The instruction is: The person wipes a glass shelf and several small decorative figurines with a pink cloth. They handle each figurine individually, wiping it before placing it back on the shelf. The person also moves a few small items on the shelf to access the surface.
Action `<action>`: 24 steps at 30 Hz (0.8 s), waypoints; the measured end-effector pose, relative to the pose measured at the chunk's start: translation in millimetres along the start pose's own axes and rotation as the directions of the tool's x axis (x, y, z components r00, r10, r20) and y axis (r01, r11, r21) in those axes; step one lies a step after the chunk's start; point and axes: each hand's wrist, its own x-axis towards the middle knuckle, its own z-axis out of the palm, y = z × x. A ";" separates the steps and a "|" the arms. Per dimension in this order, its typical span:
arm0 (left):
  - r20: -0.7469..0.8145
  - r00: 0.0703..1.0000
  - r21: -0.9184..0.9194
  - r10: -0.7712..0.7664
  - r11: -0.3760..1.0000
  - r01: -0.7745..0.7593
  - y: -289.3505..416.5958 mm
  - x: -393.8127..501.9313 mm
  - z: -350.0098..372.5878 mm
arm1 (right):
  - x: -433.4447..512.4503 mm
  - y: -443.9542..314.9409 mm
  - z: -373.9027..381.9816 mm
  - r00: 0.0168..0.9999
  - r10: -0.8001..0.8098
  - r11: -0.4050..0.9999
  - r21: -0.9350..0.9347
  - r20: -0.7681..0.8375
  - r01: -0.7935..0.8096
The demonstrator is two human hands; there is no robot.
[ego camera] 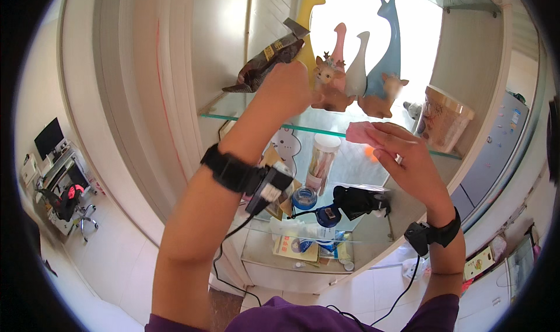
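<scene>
My right hand point(400, 157) pinches a folded pink cloth point(361, 133) against the front edge of the upper glass shelf point(315, 130). My left hand point(286, 87) is curled above the same shelf, in front of a tilted dark foil packet point(267, 58) that bears writing. Its fingers are hidden from this side, so whether they grip the packet cannot be told. Behind that hand rises a yellow long-necked animal figurine point(306, 34). Pink point(339, 39), white point(358, 65) and blue point(387, 52) figurines stand to its right, with two brown deer figurines point(330, 98) point(380, 100) before them.
A lidded tub point(446, 117) stands at the shelf's right end. On the lower shelf are a clear jar point(323, 161), a blue round container point(304, 197) and a black pouch point(361, 200). Booklets point(295, 249) lie further down. Cables hang from both wrist straps.
</scene>
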 end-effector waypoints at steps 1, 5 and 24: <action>0.015 0.999 0.031 -0.045 0.999 0.045 3.8 7.3 6.7 | -3.9 3.4 -4.3 1.000 0.010 0.999 0.054 0.008 -0.010; 0.046 0.995 -0.169 -0.086 0.981 0.093 13.5 24.6 33.4 | -12.4 11.9 -14.5 0.996 -0.032 0.993 0.108 -0.088 0.041; -0.151 0.980 -0.919 -0.126 0.382 -0.093 65.4 -88.8 3.8 | -22.0 -6.6 -50.6 0.833 0.352 0.905 0.381 -0.428 -0.187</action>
